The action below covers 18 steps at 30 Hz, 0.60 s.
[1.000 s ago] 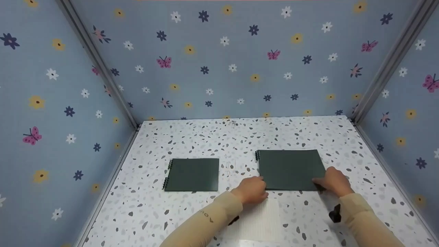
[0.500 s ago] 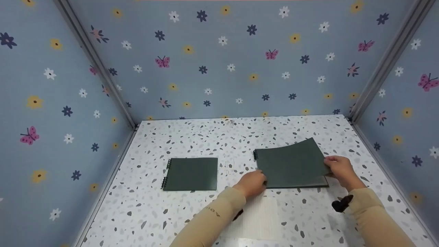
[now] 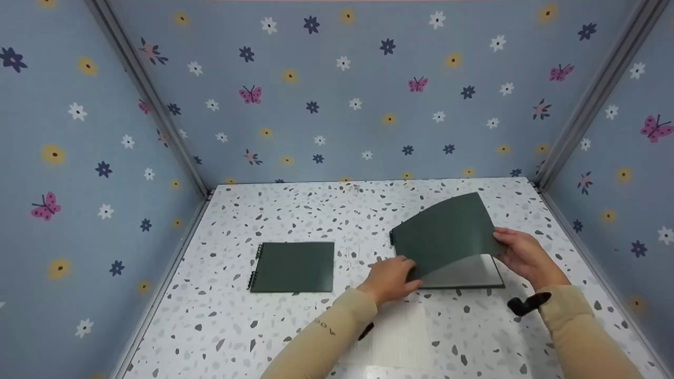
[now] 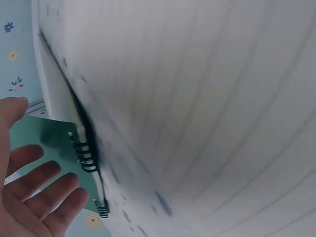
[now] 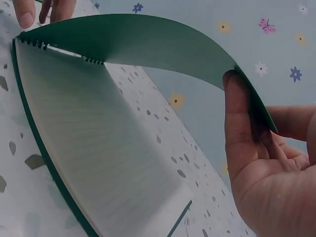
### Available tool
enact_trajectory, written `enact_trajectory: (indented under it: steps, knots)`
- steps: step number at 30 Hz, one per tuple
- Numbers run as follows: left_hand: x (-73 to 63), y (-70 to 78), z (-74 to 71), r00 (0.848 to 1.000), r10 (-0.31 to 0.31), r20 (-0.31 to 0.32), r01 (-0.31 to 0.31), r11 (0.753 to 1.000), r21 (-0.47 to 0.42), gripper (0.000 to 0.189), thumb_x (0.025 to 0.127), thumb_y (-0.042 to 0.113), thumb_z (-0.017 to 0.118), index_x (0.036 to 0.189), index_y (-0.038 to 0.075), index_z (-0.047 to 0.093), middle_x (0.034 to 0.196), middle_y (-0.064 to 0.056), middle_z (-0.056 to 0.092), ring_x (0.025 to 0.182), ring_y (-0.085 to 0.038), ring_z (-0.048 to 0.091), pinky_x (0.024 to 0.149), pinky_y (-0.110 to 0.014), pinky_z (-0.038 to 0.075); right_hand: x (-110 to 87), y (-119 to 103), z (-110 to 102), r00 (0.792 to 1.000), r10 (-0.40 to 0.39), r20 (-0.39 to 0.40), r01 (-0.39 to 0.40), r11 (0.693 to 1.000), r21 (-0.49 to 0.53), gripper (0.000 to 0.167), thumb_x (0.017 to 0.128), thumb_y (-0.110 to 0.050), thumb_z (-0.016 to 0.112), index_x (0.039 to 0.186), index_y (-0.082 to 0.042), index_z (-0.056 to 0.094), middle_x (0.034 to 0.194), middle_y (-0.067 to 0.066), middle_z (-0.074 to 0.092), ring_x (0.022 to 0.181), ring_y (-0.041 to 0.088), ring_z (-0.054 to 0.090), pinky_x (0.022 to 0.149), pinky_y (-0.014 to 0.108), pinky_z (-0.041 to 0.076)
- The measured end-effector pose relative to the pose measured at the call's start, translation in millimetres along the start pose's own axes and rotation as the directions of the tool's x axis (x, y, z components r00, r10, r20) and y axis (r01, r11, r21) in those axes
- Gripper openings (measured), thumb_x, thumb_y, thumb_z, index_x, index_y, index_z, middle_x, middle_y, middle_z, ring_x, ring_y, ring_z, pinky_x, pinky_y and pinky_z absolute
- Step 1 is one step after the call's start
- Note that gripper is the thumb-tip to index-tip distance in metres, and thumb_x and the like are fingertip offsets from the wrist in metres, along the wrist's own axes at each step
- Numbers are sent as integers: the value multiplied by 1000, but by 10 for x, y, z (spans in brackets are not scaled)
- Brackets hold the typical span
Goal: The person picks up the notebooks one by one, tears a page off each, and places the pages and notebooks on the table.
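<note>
A dark green spiral notebook (image 3: pixel 442 237) lies at the right of the table, its front cover lifted and bowed upward. White pages (image 5: pixel 113 138) show beneath the cover. My right hand (image 3: pixel 526 258) pinches the cover's free edge between thumb and fingers, as the right wrist view shows. At the notebook's near left corner is my left hand (image 3: pixel 388 279). Its fingers (image 4: pixel 39 182) are loosely spread by the spiral binding (image 4: pixel 85 153); whether they touch the cover I cannot tell.
A smaller closed green spiral notebook (image 3: pixel 293 267) lies to the left on the speckled white table (image 3: pixel 221 326). A pale striped rectangle (image 3: pixel 400 337) is in front of the left hand. Blue flowered walls (image 3: pixel 337 95) enclose the back and sides.
My right hand has taken hold of the cover and raised it up from the pages. My left hand has stayed by the binding corner, its thumb now moved outward.
</note>
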State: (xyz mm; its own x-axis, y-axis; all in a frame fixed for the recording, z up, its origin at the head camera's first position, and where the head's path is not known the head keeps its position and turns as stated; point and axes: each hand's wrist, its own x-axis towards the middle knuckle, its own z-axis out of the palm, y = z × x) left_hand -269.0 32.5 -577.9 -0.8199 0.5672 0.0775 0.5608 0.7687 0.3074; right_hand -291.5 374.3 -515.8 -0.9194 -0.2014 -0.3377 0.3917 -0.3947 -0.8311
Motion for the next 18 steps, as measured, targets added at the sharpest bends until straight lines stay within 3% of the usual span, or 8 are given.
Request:
enact_trajectory:
  steps: [3, 7, 12, 18]
  knots:
    - [5, 57, -87, 998, 23, -64, -24, 1000, -11, 57, 107, 49, 66, 150, 12, 63, 141, -6, 70, 122, -19, 73, 104, -32, 61, -6, -21, 118, 1000, -3, 20, 2, 999, 49, 22, 113, -2, 52, 108, -9, 72, 107, 4, 77, 100, 14, 77, 89, 29, 65]
    - [9, 103, -205, 984, 65, -167, -66, 998, 0, 62, 107, 49, 67, 157, 13, 57, 152, -9, 65, 131, -23, 71, 105, -36, 62, -1, -28, 279, 999, -4, 32, 1, 997, 71, 19, 113, -2, 51, 107, -7, 68, 107, 4, 75, 101, 14, 76, 89, 30, 65]
    - [3, 147, -357, 960, 113, -257, -105, 994, 43, 68, 105, 51, 69, 160, 13, 54, 157, -12, 61, 138, -27, 67, 104, -39, 63, 58, 21, 481, 999, -1, 52, 0, 1000, 16, 16, 113, -4, 54, 109, -9, 69, 110, 2, 74, 105, 12, 74, 91, 30, 64]
    - [-2, 168, -471, 942, 168, -290, -130, 981, 144, 67, 101, 51, 76, 155, 13, 61, 155, -12, 62, 140, -27, 65, 104, -39, 63, 145, 137, 697, 997, 4, 79, 3, 995, -96, 13, 111, -7, 60, 108, -11, 72, 108, -1, 76, 104, 12, 74, 93, 30, 62]
